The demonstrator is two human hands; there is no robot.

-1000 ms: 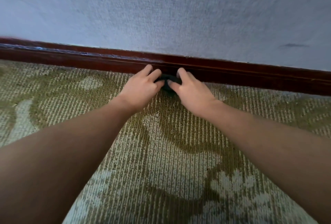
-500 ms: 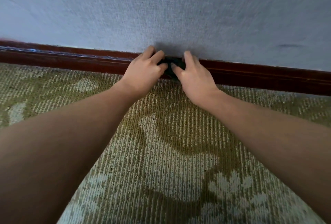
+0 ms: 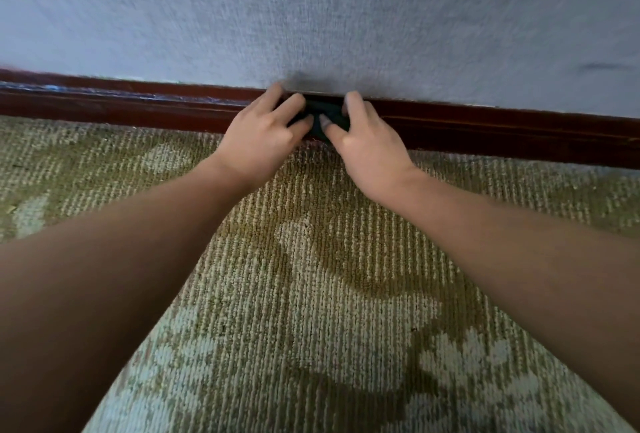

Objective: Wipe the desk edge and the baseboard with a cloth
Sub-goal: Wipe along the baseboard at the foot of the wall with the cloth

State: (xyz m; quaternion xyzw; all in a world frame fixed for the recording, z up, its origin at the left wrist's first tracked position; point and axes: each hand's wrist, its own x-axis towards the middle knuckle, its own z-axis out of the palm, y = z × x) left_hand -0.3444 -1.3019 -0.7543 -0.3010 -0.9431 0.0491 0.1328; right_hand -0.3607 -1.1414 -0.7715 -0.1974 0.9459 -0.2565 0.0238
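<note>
Both hands, left hand point(image 3: 263, 141) & right hand point(image 3: 370, 152), press dark cloth point(image 3: 323, 117) on baseboard point(image 3: 138, 110)

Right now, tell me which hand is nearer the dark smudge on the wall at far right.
Right. The right hand sits on the cloth at the baseboard, left of and below the smudge; the left hand is farther left still.

Dark cloth point(image 3: 323, 118) against reddish-brown baseboard point(image 3: 485, 131), pale grey-blue wall point(image 3: 346, 10), olive-and-cream floral ribbed carpet point(image 3: 311, 294).
</note>
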